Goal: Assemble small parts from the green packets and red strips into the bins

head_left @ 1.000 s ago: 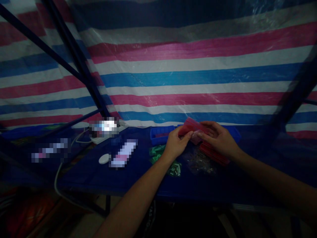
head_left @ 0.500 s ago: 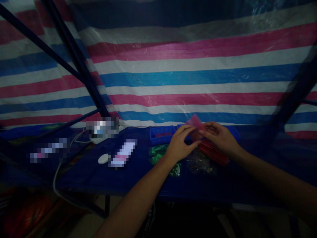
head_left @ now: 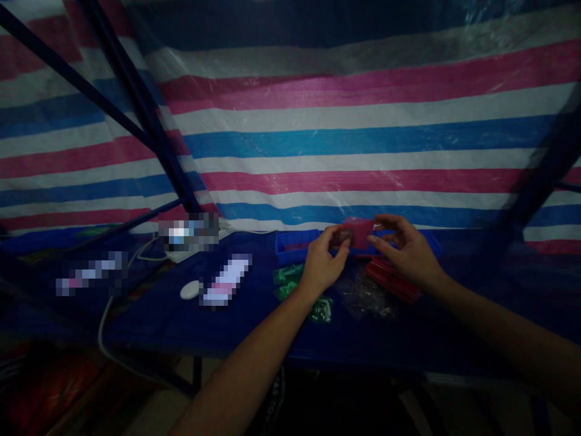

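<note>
Left hand (head_left: 325,257) pinches a pink bag (head_left: 362,234), not yet set down; right hand (head_left: 406,251) curls loosely at its edge, grip unclear. A red stack (head_left: 394,281) lies nearby.

Head cam — looks fwd/down over tbl (head_left: 158,321).

Front tabletop (head_left: 363,344) offers passage, red packets (head_left: 391,281) obstructing beyond
</note>
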The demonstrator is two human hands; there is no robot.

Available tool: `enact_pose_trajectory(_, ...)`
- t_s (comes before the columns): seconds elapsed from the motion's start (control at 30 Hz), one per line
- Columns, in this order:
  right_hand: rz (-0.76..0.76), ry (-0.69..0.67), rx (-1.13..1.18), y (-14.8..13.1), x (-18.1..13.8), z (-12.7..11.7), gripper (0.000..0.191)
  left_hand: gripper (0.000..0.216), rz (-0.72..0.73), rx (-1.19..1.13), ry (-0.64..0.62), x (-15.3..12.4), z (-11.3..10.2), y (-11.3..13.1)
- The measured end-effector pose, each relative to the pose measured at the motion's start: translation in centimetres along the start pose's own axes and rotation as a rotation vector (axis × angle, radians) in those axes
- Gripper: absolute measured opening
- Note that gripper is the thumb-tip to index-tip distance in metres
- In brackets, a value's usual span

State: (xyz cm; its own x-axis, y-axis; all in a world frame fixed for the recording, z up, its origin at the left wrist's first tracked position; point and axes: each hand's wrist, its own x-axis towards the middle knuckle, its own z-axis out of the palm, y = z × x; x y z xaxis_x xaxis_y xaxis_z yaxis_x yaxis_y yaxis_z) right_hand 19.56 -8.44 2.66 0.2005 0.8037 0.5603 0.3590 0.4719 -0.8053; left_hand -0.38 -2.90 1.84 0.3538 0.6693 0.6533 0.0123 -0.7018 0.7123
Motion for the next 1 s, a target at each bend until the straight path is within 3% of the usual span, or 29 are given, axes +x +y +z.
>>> enact_pose_trajectory(0.2, -0.045, -0.061, -0.048, 0.5, 0.2, -0.1, 0.056, 0.042, -0.072, -0.215, -0.047, -0.1, 0.3, -0.4)
enact_pose_trajectory(0.37, 0.016, -0.125, -0.066, 0.5, 0.2, -0.3, 0.045, 0.07, -0.086, -0.224, -0.057, 0.0, -0.1, 0.2)
enact_pose_trajectory(0.5, -0.003, -0.101, -0.102, 0.6, 0.3, -0.4, 0.042, 0.067, -0.063, -0.185, -0.051, 0.1, -0.3, 0.4)
enact_pose_trajectory(0.6, -0.029, -0.084, -0.1, 0.8, 0.3, -0.1, 0.051, 0.066, -0.071, -0.207, -0.082, 0.1, -0.4, 0.4)
enact_pose_trajectory(0.73, 0.092, -0.185, 0.058, 1.0, 0.3, 0.1, 0.062, 0.057, -0.084, -0.226, -0.107, 0.2, -0.4, 0.2)
enact_pose_trajectory(0.83, 0.156, -0.217, 0.104, 1.0, 0.2, 0.0, 0.057, 0.055, -0.086, -0.222, -0.1, 0.2, -0.4, 0.0)
enact_pose_trajectory(1.0, 0.06, -0.145, -0.044, 1.0, 0.2, -0.1, 0.05, 0.068, -0.039, 0.009, -0.009, 0.9, -1.9, -0.3)
